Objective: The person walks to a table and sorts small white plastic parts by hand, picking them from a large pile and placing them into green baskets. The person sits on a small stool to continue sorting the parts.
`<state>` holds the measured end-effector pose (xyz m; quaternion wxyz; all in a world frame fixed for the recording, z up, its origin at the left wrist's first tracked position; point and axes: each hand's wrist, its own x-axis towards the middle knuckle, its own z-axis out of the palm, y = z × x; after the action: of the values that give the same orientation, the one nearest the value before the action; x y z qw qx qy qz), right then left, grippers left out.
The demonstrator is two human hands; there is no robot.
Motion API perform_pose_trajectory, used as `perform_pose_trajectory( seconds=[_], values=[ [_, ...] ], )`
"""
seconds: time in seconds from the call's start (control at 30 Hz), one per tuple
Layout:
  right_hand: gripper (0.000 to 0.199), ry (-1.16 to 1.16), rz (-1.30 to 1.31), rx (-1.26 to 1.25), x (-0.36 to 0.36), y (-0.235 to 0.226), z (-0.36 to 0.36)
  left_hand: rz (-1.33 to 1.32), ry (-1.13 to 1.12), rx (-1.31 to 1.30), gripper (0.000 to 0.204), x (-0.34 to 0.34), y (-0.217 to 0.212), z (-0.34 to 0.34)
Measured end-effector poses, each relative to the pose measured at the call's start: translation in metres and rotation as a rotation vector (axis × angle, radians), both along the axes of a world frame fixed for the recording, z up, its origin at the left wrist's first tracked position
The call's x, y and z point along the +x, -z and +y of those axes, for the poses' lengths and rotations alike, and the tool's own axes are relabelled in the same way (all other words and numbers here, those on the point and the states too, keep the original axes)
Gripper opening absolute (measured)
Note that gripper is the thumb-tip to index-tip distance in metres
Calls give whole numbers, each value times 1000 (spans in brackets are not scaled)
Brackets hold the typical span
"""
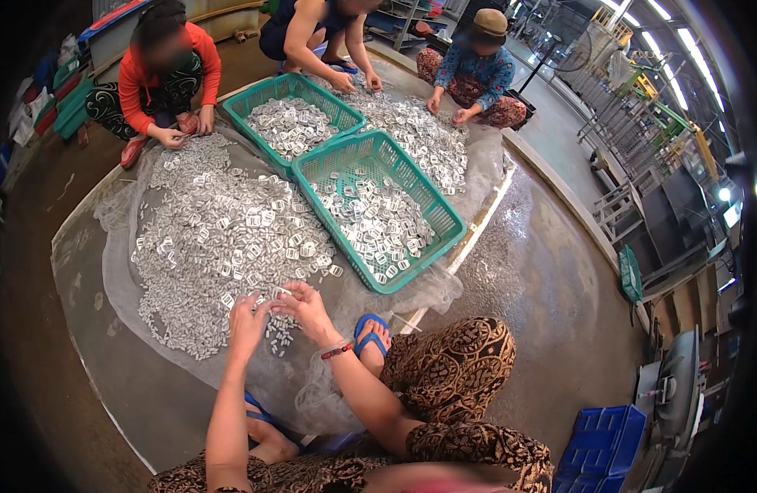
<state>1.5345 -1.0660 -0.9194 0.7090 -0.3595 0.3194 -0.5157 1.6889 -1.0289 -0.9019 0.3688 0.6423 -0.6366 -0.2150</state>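
Note:
My left hand (247, 322) and my right hand (306, 312) meet over the near edge of a pile of small silvery metal pieces (189, 263). Their fingertips are pinched together around a small pale metal buckle (282, 292), largely covered by the fingers. Flat, slotted buckles lie scattered among smaller stubby bits in the pile. Just beyond my right hand stands a green plastic basket (378, 287), partly filled with loose buckles (386, 226). A second green basket (248, 130), fuller, sits behind it.
Three co-workers squat around the far side: one in an orange top (199, 70), one in dark blue (304, 33), one in a cap (487, 78). Another metal heap (419, 135) lies beyond the baskets. Translucent sheeting (119, 271) lies under the pile. A blue crate (600, 440) stands lower right.

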Motion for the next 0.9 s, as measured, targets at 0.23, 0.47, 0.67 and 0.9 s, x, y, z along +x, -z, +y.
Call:
perform_pose_trajectory(
  seconds=[0.23, 0.47, 0.67, 0.9],
  values=[
    [9, -69, -374, 226, -32, 15, -10, 601, 24, 245, 47, -1, 6, -9],
    [21, -235, -212, 145, -18, 17, 7, 267, 215, -218, 21, -20, 1, -14],
    [23, 13, -50, 2, -9, 1, 15, 723, 81, 9, 23, -30, -4, -9],
    [17, -96, 368, -139, -17, -25, 24, 400, 212, 120, 32, -9, -44, 16]
  ],
)
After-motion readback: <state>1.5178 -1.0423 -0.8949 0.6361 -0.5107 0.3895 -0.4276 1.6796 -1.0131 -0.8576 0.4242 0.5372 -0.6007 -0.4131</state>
